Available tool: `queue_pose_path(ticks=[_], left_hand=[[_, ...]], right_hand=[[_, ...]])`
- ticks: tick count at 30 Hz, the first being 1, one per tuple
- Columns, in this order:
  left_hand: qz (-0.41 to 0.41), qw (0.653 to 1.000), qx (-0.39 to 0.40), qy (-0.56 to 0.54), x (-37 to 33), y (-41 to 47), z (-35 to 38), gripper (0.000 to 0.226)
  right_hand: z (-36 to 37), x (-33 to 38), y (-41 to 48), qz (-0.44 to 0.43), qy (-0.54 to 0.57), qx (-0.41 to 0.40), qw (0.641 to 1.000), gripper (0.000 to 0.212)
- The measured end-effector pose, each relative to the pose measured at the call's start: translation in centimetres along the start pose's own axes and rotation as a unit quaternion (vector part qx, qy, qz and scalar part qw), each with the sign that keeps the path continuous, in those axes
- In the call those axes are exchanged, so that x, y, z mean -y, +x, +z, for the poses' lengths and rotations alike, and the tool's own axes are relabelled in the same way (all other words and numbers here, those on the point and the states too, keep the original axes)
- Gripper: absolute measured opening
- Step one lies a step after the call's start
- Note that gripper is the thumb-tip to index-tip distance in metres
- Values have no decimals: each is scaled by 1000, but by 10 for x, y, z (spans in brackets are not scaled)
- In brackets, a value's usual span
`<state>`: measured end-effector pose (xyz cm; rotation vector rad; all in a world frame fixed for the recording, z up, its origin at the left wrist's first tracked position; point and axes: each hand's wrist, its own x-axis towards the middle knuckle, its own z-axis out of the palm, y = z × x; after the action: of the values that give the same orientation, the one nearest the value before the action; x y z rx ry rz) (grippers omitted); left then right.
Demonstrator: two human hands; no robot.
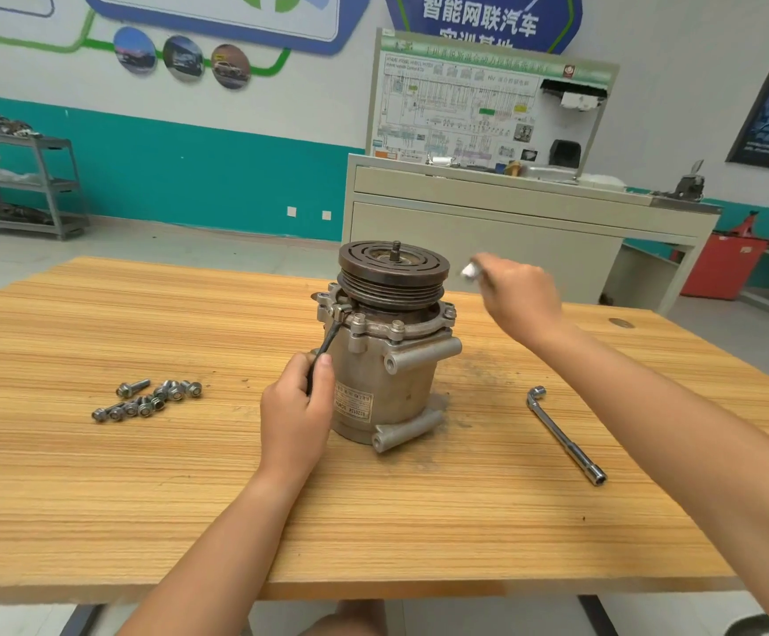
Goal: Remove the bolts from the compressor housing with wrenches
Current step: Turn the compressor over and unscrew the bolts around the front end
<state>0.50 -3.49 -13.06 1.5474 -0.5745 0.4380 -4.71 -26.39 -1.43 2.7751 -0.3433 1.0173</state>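
A compressor stands upright in the middle of the table, loose bolts piled left of it and several flange bolts remaining, while the left hand grips a wrench seated on one and the blurred right hand seems to pinch a small white object.

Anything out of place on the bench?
Nothing damaged or spilled. Dark grime smudges mark the light wooden table right of the grey metal compressor, and the right hand holds a white thing too blurred to identify. Silver bolts lie grouped at left, chrome L-shaped socket wrench at right.
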Motion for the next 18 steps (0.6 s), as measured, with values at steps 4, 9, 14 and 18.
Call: queue_pose_path(ticks=[4, 9, 14, 18], left_hand=[[3, 1000, -4, 0, 0, 0, 0, 40], [1, 1000, -10, -10, 1, 0, 1, 43], [2, 1000, -13, -8, 1, 1, 1, 42], [-6, 1000, -7, -7, 3, 1, 1, 39]], right_hand=[[-40, -2, -33, 52, 89, -57, 993, 29], [-79, 12, -73, -6, -147, 123, 981, 33], [-82, 25, -69, 7, -195, 151, 969, 41], [-83, 26, -67, 38, -172, 136, 975, 38]])
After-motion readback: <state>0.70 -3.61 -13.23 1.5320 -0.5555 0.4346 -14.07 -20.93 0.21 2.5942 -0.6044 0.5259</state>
